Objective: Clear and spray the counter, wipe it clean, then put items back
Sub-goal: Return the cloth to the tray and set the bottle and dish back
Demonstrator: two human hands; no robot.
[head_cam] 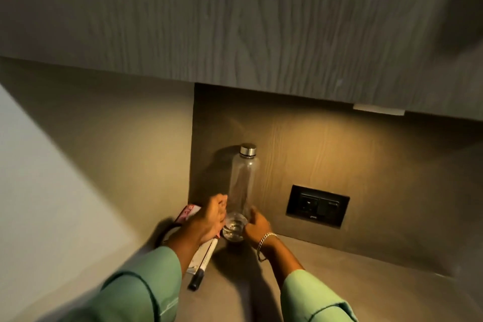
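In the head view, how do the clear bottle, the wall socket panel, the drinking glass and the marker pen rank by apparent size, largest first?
1. clear bottle
2. wall socket panel
3. marker pen; it lies nearer the camera, so its rank is unsure
4. drinking glass, partly hidden by the hands

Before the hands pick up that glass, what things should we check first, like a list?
1. Right hand at the glass: ok, fingers at its side.
2. Left hand holding the glass: cannot tell, it is beside it.
3. Glass empty: not ok, some water inside.
4. Bottle capped and upright: ok, but right behind the glass.
5. Marker clear of the glass: ok, lying to the left.
6. Counter bare on the right: ok.
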